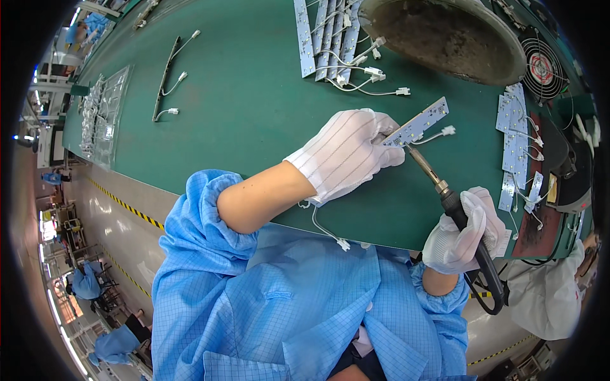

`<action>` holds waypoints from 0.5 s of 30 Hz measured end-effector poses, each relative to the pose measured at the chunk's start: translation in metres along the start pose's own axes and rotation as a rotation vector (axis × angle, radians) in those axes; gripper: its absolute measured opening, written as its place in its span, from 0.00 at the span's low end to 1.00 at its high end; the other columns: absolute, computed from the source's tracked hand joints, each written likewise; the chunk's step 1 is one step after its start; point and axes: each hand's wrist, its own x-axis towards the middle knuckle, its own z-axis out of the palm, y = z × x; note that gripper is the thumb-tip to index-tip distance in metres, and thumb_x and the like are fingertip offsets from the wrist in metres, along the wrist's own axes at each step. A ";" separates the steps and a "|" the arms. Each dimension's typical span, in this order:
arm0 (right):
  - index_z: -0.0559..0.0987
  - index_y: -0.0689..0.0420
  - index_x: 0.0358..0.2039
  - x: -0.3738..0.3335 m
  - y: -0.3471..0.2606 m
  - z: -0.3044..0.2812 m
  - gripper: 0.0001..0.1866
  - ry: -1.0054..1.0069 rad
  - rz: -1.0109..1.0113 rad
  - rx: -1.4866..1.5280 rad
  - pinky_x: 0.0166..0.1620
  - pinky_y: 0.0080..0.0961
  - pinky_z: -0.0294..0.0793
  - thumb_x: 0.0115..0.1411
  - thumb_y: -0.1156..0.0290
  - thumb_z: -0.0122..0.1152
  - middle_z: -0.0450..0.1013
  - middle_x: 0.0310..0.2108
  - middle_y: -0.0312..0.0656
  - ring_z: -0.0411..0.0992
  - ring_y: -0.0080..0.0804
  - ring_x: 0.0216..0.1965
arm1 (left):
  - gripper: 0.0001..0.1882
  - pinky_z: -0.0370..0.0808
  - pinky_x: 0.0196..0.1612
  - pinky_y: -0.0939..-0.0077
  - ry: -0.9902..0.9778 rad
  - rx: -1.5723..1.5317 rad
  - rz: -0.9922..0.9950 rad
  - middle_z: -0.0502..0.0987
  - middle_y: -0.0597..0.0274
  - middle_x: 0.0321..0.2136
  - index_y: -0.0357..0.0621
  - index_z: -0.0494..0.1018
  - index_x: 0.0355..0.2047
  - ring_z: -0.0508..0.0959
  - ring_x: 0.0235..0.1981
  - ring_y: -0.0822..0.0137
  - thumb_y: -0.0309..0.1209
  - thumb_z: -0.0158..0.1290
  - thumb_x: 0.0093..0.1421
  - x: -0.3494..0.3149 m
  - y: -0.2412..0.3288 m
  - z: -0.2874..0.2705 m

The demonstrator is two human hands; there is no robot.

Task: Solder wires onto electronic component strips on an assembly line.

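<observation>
My left hand (349,149), in a white striped glove, is closed on the near end of a narrow LED circuit board (422,124). The board is tilted up to the right, and a short white lead with a plug (448,131) shows beside it. In my gloved right hand (464,228) is a soldering iron (454,206), gripped by its black handle. Its metal tip meets or nearly meets the board's lower edge, close to my left fingers; actual contact cannot be made out. Under my left wrist, another white lead with a connector (343,244) hangs at the table edge.
Several LED strips (324,41) with white leads lie at the back, beside a large round dark pan (445,38). More boards (513,140) lie at right, near a fan (541,66). Leftward on the green mat (229,95) are a dark strip (166,79) and a clear tray (108,117).
</observation>
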 end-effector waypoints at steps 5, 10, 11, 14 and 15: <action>0.67 0.68 0.36 0.005 0.000 0.000 0.12 -0.096 0.024 0.074 0.22 0.30 0.63 0.49 0.80 0.45 0.72 0.28 0.56 0.64 0.34 0.17 | 0.15 0.70 0.33 0.63 0.003 0.000 -0.012 0.73 0.47 0.25 0.33 0.75 0.33 0.73 0.29 0.50 0.35 0.54 0.52 -0.001 0.001 0.002; 0.67 0.67 0.35 0.005 0.000 0.003 0.11 -0.081 0.004 0.062 0.22 0.29 0.64 0.49 0.80 0.46 0.73 0.28 0.55 0.64 0.34 0.17 | 0.14 0.70 0.32 0.64 0.052 0.070 0.098 0.73 0.49 0.26 0.34 0.75 0.32 0.73 0.28 0.52 0.35 0.53 0.53 -0.001 -0.006 0.008; 0.67 0.67 0.35 0.005 -0.002 0.004 0.11 -0.082 0.005 0.062 0.22 0.29 0.64 0.49 0.80 0.46 0.73 0.28 0.55 0.64 0.34 0.17 | 0.14 0.70 0.32 0.64 0.051 0.070 0.097 0.73 0.49 0.26 0.34 0.75 0.32 0.73 0.28 0.52 0.35 0.53 0.53 -0.002 -0.007 0.008; 0.69 0.65 0.37 0.004 -0.006 0.005 0.11 -0.095 0.010 -0.002 0.28 0.29 0.64 0.54 0.74 0.44 0.70 0.27 0.52 0.64 0.34 0.23 | 0.14 0.70 0.32 0.64 0.038 0.120 0.141 0.73 0.50 0.26 0.34 0.76 0.32 0.73 0.28 0.53 0.35 0.53 0.54 -0.001 -0.007 0.008; 0.68 0.65 0.38 0.004 -0.007 0.006 0.11 -0.091 0.001 0.005 0.28 0.30 0.65 0.55 0.74 0.44 0.70 0.27 0.52 0.64 0.34 0.23 | 0.14 0.70 0.32 0.64 0.059 0.189 0.209 0.73 0.50 0.26 0.34 0.76 0.32 0.73 0.29 0.53 0.35 0.53 0.54 -0.002 -0.010 0.010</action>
